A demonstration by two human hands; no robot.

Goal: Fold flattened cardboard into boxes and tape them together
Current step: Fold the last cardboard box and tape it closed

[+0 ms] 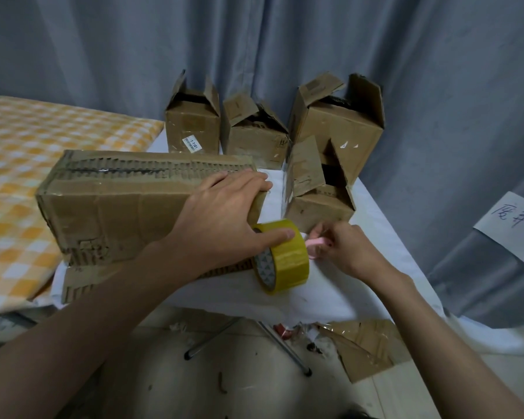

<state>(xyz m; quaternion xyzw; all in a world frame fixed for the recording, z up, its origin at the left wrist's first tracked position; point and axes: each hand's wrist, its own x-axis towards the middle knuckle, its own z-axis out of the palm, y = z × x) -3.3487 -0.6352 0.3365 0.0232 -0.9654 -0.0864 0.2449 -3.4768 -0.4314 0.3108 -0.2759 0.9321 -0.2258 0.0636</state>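
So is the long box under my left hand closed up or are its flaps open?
Closed on the sides that show. The long box lies on its side with no flaps standing up, unlike the open-flapped boxes behind it.

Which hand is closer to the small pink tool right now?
Right. The right hand pinches the pink tool just right of the tape roll. The left hand rests on the long box, thumb on the roll.

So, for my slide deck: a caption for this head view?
Left hand steadies a long cardboard box and yellow tape roll while the right hand holds a pink tool.
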